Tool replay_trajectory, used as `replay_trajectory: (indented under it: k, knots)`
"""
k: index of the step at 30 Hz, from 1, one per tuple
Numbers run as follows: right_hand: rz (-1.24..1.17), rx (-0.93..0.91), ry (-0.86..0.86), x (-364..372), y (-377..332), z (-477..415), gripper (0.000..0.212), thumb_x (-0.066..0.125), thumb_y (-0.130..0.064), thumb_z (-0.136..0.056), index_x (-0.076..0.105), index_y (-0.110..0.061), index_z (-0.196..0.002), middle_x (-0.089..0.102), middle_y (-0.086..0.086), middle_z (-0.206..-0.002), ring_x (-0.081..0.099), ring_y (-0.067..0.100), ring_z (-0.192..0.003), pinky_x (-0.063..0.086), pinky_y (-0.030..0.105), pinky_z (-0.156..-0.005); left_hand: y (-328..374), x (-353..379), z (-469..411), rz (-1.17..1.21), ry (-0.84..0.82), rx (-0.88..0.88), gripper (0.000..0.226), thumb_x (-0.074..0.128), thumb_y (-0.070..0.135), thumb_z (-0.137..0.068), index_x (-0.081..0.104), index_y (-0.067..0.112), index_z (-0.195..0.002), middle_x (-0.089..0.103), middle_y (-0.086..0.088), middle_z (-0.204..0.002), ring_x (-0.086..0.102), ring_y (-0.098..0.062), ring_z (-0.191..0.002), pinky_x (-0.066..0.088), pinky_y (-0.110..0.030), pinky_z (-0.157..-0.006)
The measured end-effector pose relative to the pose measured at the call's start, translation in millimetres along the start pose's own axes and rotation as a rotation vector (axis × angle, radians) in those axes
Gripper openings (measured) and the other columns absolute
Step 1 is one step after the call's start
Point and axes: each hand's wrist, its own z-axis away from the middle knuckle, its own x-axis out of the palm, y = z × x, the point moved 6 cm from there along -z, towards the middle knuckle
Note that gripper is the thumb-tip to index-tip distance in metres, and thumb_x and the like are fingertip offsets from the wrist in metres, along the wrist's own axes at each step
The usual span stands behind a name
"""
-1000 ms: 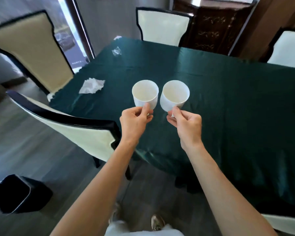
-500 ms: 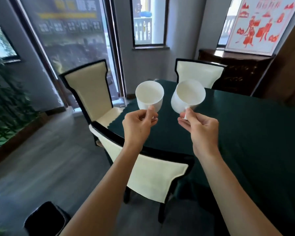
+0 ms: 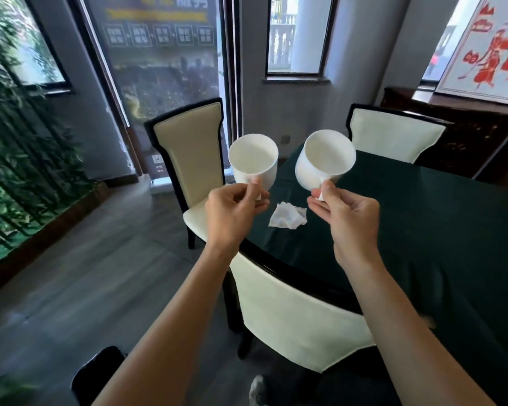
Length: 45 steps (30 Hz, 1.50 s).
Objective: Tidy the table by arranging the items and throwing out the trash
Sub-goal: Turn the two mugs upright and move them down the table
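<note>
I hold two empty white cups in the air in front of me, above the table's left edge. My left hand pinches the handle of the left cup, which is upright. My right hand grips the handle of the right cup, tilted with its mouth toward me. A crumpled white tissue lies on the dark green tablecloth between and below my hands.
A cream chair stands pushed against the table just below my arms. Two more cream chairs stand at the left side and far end. A black bin sits on the floor at bottom left. A dark wooden cabinet is behind the table.
My view has lifted from the table top toward the windows and swung left. Both cups stay in my hands, now higher in view. The tissue, hidden half a second ago, shows between my hands.
</note>
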Motion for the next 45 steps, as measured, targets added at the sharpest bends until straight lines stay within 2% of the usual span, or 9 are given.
replay_trajectory:
  k: [4,16,23,31,36,40,45]
  knots:
    - [-0.024,0.008,-0.001,34.2,16.4,-34.8,0.022,0.069,-0.017,-0.097,0.08,-0.002,-0.084,0.079,0.008,-0.078,0.079,0.03,-0.088,0.064,0.039,-0.087,-11.4,-9.0,-46.3,0.003,-0.008,0.0,0.039,0.067,0.029,-0.102,0.081,-0.005,-0.086,0.081,-0.017,-0.081,0.082,-0.031,-0.079,0.067,-0.041,-0.08]
    - [-0.096,0.054,-0.016,116.1,51.3,-124.5,0.023,0.068,-0.015,-0.098,0.078,0.005,-0.09,0.079,0.005,-0.075,0.079,0.03,-0.09,0.062,0.028,-0.081,-35.3,-23.0,-168.8,-0.011,-0.039,-0.029,0.036,0.066,0.025,-0.103,0.08,0.0,-0.081,0.08,-0.014,-0.077,0.081,-0.032,-0.077,0.067,-0.042,-0.079]
    - [-0.053,0.048,-0.004,137.9,73.7,-156.3,0.026,0.068,-0.015,-0.098,0.077,0.01,-0.095,0.08,0.008,-0.08,0.079,0.027,-0.089,0.063,0.033,-0.085,-56.7,-30.0,-220.8,0.007,-0.101,-0.051,0.035,0.066,0.024,-0.102,0.08,0.0,-0.081,0.08,-0.016,-0.079,0.081,-0.034,-0.077,0.066,-0.041,-0.078]
    - [0.023,0.115,0.084,165.4,109.2,-184.9,0.023,0.066,-0.014,-0.098,0.079,0.001,-0.087,0.079,0.019,-0.089,0.078,0.033,-0.092,0.063,0.029,-0.082,-105.9,-24.8,-282.9,0.005,-0.322,-0.171,0.033,0.067,0.021,-0.101,0.079,0.002,-0.077,0.08,-0.013,-0.078,0.08,-0.033,-0.073,0.066,-0.034,-0.07]
    - [0.066,0.173,0.167,167.8,136.3,-187.8,0.025,0.066,-0.013,-0.098,0.08,0.002,-0.084,0.078,0.023,-0.092,0.077,0.037,-0.095,0.062,0.041,-0.092,-145.7,-21.6,-308.1,0.006,-0.439,-0.314,0.033,0.068,0.021,-0.101,0.08,-0.001,-0.079,0.081,-0.016,-0.079,0.081,-0.031,-0.074,0.067,-0.035,-0.071]
    - [0.096,0.281,0.261,154.7,160.5,-179.1,0.026,0.065,-0.012,-0.098,0.077,0.007,-0.085,0.079,0.021,-0.094,0.077,0.038,-0.095,0.064,0.038,-0.087,-176.3,-22.0,-309.0,-0.004,-0.523,-0.416,0.034,0.068,0.021,-0.1,0.079,-0.004,-0.079,0.081,-0.018,-0.079,0.081,-0.031,-0.073,0.065,-0.029,-0.066]
    - [0.132,0.436,0.298,125.6,190.7,-157.8,0.03,0.065,-0.012,-0.098,0.073,0.014,-0.086,0.079,0.021,-0.097,0.078,0.035,-0.095,0.064,0.037,-0.086,-217.1,-20.3,-291.5,-0.055,-0.6,-0.534,0.035,0.069,0.022,-0.1,0.08,-0.001,-0.076,0.08,-0.019,-0.08,0.08,-0.035,-0.075,0.064,-0.029,-0.066]
